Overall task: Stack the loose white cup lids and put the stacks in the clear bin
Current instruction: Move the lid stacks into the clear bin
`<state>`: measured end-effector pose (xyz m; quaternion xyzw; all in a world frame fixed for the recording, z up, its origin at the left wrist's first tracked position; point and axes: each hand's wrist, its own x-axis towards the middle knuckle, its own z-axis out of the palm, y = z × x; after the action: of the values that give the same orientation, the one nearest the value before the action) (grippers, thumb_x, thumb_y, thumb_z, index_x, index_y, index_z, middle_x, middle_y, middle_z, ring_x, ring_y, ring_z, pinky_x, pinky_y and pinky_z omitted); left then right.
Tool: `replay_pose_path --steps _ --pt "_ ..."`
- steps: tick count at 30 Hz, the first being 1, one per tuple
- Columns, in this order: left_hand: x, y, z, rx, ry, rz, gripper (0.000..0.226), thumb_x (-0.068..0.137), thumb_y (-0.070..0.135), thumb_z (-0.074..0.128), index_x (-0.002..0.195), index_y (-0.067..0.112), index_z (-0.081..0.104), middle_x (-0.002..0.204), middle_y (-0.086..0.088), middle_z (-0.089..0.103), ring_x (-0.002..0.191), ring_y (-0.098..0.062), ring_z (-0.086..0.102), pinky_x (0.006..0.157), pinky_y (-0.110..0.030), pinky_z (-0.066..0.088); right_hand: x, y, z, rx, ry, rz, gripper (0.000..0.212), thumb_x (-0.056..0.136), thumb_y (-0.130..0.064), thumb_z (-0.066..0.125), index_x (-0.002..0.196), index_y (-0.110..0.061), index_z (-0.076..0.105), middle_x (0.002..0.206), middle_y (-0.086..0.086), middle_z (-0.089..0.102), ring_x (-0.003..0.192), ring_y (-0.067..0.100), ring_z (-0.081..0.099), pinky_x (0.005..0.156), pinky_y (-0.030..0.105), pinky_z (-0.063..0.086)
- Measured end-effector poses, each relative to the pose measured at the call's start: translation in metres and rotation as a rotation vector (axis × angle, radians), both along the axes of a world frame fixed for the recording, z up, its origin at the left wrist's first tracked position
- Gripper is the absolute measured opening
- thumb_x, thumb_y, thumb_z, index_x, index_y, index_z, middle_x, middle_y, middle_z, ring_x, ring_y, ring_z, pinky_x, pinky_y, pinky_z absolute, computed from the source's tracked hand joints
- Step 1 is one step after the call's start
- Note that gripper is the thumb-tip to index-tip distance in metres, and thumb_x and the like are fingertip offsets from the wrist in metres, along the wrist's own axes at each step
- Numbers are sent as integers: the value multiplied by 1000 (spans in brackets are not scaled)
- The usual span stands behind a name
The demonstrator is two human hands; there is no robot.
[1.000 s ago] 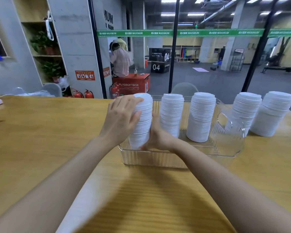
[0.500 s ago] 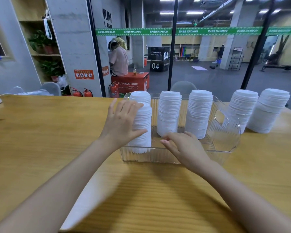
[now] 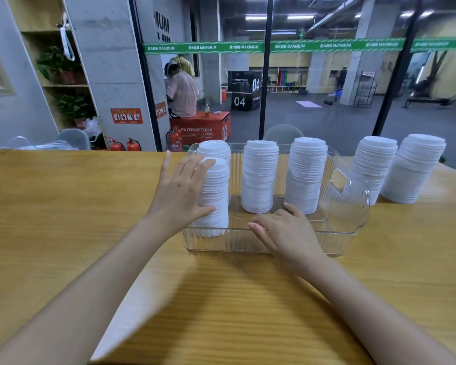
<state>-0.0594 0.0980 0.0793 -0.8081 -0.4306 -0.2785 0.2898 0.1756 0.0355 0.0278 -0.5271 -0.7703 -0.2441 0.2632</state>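
The table (image 3: pixel 63 206) is bearing the bin (image 3: pixel 349 214), which is holding four lid piles: the near stack (image 3: pixel 216 204), the back stack (image 3: pixel 216 150), the middle stack (image 3: pixel 259 177) and the right stack (image 3: pixel 306 175). Two outer stacks (image 3: pixel 373 164) are standing on the table just right of the bin. The left hand (image 3: pixel 179 192) is laying straight, spread fingers against the near stack's side. The right hand (image 3: pixel 287 231) is lying over the bin's near wall, fingers loosely together, slightly bent, gripping nothing; contact cannot be told.
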Motion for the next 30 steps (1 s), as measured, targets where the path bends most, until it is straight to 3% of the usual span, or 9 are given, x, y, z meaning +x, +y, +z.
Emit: replay_pose_path --steps 4,6,8,13,18,22,27,30 --pt "4 -5 -2 -2 -29 -22 96 65 52 81 142 19 33 140 -11 49 134 -32 43 117 -60 10 2 -7 6 -85 41 29 65 96 -58 19 94 -23 73 79 -6 73 74 20 66 80 37 47" --pt "9 -9 -1 15 -45 -55 92 68 52 78 141 20 33 139 -11 49 134 -32 42 118 -57 9 9 -12 11 -209 77 26 73 90 -62 10 110 -23 68 95 -7 73 88 21 64 81 35 40" --pt "18 -14 2 34 -73 -105 86 69 52 72 140 21 34 137 -12 50 132 -31 43 118 -55 10 20 -18 10 -202 91 32 77 89 -64 5 117 -25 64 102 -9 71 95 20 62 80 34 38" --pt "56 -32 1 56 -99 -200 85 69 49 79 138 21 37 136 -10 53 130 -27 44 115 -55 20 47 -44 9 -72 136 29 65 97 -62 20 105 -21 69 93 -6 73 89 22 67 72 33 45" --pt "119 -55 -1 32 -102 -337 84 71 53 74 139 22 38 135 -6 52 128 -26 45 114 -52 21 91 -76 10 46 111 -54 41 98 -47 37 97 -21 69 87 -6 70 81 21 64 68 28 31" --pt "179 -75 -3 42 -97 -436 82 71 56 74 137 25 38 134 -3 54 124 -25 49 107 -51 31 133 -103 12 71 143 -113 38 97 -44 42 96 -19 70 91 -5 71 84 23 66 73 32 42" --pt "256 -96 -9 8 -78 -605 73 77 53 66 138 23 39 135 -2 52 125 -25 48 109 -45 30 199 -121 2 53 187 -267 36 94 -44 45 96 -19 71 92 -5 72 83 25 68 69 37 52" --pt "302 -99 -25 -2 -76 -673 66 81 45 69 138 22 46 135 -1 52 125 -24 47 107 -43 34 241 -122 -9 17 223 -379 22 92 -36 62 100 -17 71 94 -1 72 84 28 69 68 38 53"
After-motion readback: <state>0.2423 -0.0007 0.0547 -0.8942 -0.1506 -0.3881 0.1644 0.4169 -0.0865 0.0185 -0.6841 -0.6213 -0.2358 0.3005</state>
